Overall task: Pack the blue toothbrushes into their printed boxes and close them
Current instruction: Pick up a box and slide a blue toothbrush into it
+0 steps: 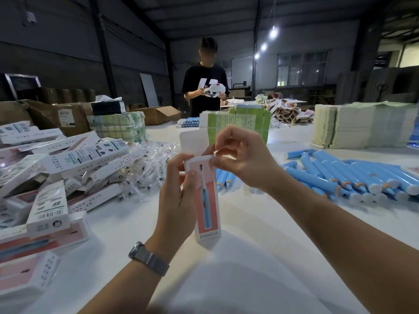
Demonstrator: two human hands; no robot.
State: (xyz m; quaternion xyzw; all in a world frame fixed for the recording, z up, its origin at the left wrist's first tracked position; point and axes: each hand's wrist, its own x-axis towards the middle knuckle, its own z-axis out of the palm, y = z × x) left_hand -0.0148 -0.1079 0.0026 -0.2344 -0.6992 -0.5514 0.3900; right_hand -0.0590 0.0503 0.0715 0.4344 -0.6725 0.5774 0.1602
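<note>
On the white table (244, 257), left to right
far left: heap of printed boxes (45, 177), many look closed, some lying on bagged brush heads (149, 164)
left hand (179, 196): wrist watch (148, 259), fingers curled round the left edge of the box (207, 200), thumb on its front, holding it upright above the table
box: pink front with a blue toothbrush picture, top flap (192, 142) standing open, bottom end tapered; can't tell if a brush is inside
right hand (240, 157): fingertips pinched on a small side tab at the box's open top, wrist bent down, forearm coming in from lower right
step: looks like top-end closing, side tabs first
next move: fold the tabs in, then bring the big flap down and tuck it; left hand needs to keep the box steady
right: blue toothbrushes (353, 175) lying in rows, unpacked, just behind and right of the hands
far right: stacks of flat cartons (362, 123)
back: person standing by green packs (238, 125)
</note>
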